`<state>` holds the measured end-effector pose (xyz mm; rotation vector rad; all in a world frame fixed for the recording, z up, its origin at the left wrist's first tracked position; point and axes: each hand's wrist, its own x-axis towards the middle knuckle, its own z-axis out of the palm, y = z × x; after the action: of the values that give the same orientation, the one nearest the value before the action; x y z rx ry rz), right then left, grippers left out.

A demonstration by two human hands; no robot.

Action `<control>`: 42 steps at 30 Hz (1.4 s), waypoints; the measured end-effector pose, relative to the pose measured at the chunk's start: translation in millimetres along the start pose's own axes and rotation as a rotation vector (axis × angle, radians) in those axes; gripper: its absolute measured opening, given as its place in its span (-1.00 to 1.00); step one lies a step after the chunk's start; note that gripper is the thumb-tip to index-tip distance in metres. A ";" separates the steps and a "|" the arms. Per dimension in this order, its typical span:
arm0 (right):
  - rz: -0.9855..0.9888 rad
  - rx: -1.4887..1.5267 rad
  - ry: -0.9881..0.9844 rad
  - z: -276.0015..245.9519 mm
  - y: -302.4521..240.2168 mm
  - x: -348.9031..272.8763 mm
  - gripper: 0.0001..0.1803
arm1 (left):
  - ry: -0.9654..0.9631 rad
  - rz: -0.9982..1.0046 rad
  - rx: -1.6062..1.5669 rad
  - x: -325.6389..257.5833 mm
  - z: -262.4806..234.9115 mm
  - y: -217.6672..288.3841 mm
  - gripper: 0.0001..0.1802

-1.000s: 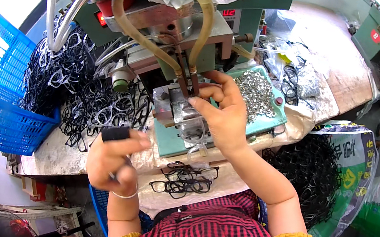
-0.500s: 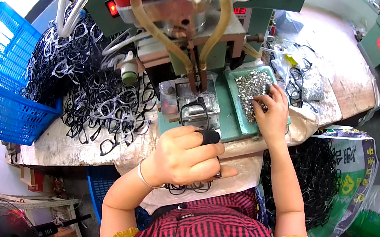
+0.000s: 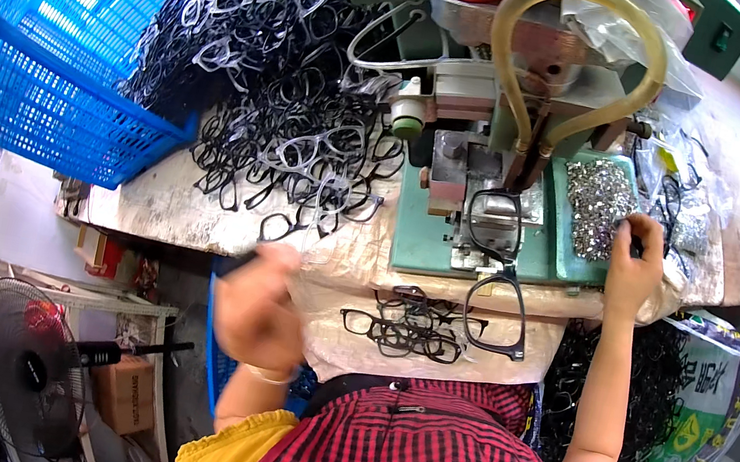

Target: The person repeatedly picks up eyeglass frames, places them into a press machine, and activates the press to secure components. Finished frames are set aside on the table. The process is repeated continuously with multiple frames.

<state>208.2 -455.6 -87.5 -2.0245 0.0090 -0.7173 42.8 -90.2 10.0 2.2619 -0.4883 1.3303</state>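
A dark eyeglass frame (image 3: 523, 323) rests in the metal fixture (image 3: 481, 260) of the press machine, one rim up against the block and the other hanging over the front edge. No hand touches it. My left hand (image 3: 262, 311), smeared by motion, is over the table's front edge, left of the machine; its fingers are not clear. A dark cover shows at its fingertips. My right hand (image 3: 637, 268) is at the right edge of the green tray (image 3: 564, 265) of small shiny metal parts (image 3: 598, 202). Its fingers are curled together, with black at the tips; any part in them is hidden.
A big pile of eyeglass frames (image 3: 261, 63) covers the table's left side by a blue basket (image 3: 72, 70). Several frames (image 3: 403, 326) lie on the cloth before me. A sack of dark frames (image 3: 626, 405) stands at right, a fan (image 3: 24, 368) at lower left.
The view has swung left. My left hand has left the eyeglass frame at the machine and moved left. My right hand has drawn back from the metal parts to the tray's right edge.
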 end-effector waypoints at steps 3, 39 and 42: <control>0.048 0.175 -0.053 0.6 4.0 7.6 -0.86 | -0.034 -0.297 0.008 22.7 -22.7 -18.5 -0.78; 0.238 0.792 -0.262 60.1 -129.5 -11.2 -0.52 | 0.201 -0.686 -0.633 -7.2 99.9 -57.7 -0.82; 0.169 0.833 -0.282 56.4 -147.1 -10.2 -0.49 | 0.276 -0.463 -0.675 22.8 98.0 -33.5 -0.82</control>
<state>187.0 -327.9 3.1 -1.2809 -0.2420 -0.2463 141.0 -118.7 -18.2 1.4899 -0.2390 1.0129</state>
